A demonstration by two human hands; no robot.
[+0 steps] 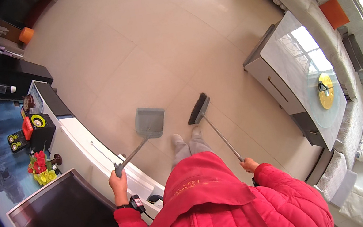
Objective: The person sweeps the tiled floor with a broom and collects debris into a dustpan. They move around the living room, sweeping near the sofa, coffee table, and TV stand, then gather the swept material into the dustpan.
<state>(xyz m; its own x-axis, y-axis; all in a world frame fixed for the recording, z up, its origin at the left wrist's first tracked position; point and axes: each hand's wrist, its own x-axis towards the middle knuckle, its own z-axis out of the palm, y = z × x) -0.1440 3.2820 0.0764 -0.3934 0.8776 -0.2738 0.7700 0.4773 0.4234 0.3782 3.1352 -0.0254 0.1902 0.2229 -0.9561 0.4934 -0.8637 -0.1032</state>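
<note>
My left hand (119,185) is closed round the handle top of a long-handled grey dustpan (150,120), whose pan is over the tiled floor in front of my feet, to the left. In my right hand (249,165) is the end of a metal broom handle; the broom's dark bristle head (198,109) is just beyond my feet, to the right of the dustpan and apart from it. Bits of debris cannot be made out for certain on the floor (159,63).
A white TV cabinet (80,136) with a television (66,220), black speaker (41,130) and artificial flowers (38,164) runs along the left. To the right stand a marble-topped coffee table (281,49) and a covered sofa (316,20). An orange bin (26,35) is far left.
</note>
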